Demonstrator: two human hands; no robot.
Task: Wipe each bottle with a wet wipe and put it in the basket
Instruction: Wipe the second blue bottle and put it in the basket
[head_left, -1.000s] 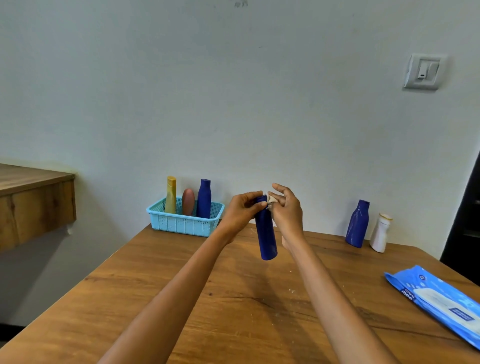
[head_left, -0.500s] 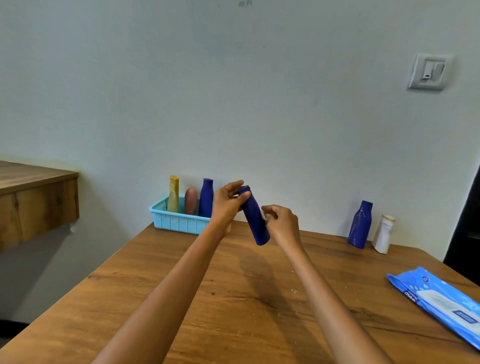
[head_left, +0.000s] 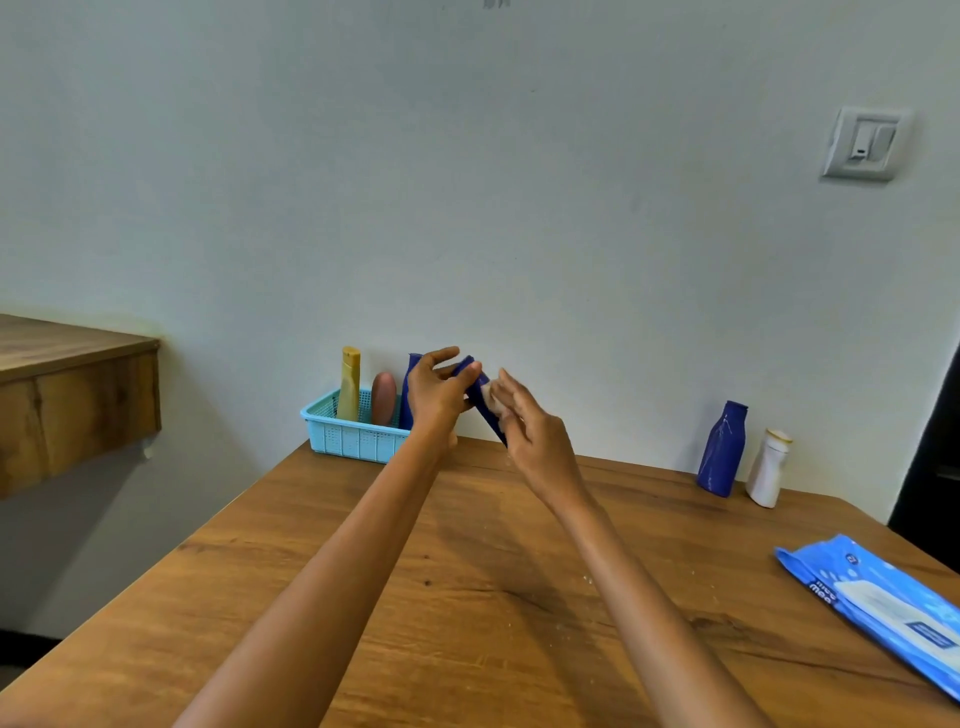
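you held a dark blue bottle (head_left: 480, 397) in the air above the far part of the table (head_left: 467, 597), tilted, its top toward the upper left. your left hand (head_left: 434, 397) gripped the upper end with thumb and fingers curled round it. your right hand (head_left: 530, 431) pressed a small white wipe (head_left: 488, 392) against the bottle's side, the fingers fairly straight over it; the lower end of the bottle was hidden behind that hand.

just behind your left hand stood the basket (head_left: 353, 439), light blue, at the table's far edge by the wall. it already held a yellow bottle (head_left: 349, 384), a pink one (head_left: 383, 398) and another blue one (head_left: 413, 395), part hidden by your hand. well apart on the right, near the wall, a blue flask (head_left: 722, 449) and a white bottle (head_left: 769, 467) stood upright side by side on the table. a blue wipe pack (head_left: 878, 603) lay flat at the near right edge.

judging from this, you were in the wiping step for the fourth bottle, with two left. the next move likely called for finishing the rub, then carrying the bottle with the left hand a short way left and back, and setting it upright into free space in the basket without knocking over the three already there.
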